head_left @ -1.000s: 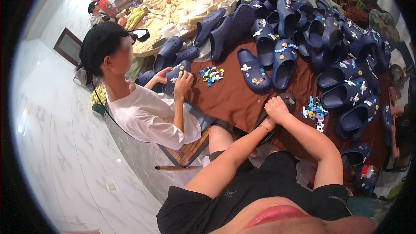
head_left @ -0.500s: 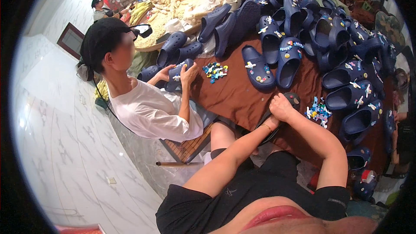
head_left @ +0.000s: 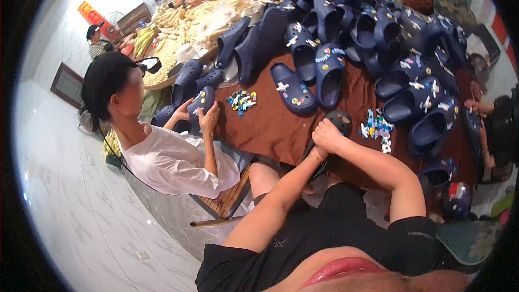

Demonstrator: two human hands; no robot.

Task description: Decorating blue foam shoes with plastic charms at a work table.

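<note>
My right hand (head_left: pixel 327 135) is clenched, knuckles up, at the dark clog (head_left: pixel 340 121); what its fingers pinch, I cannot tell. My left hand (head_left: pixel 320 151) is mostly hidden beneath it, its grip unclear. The clog's toe shows just beyond my knuckles. Colorful charms (head_left: pixel 377 126) lie near, right of my hands; two navy clogs (head_left: pixel 292 90) sit farther ahead.

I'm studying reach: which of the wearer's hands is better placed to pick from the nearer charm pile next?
Probably the right hand: it looks closer to that charm pile, on its own side; the left wrist lies farther off.
</note>
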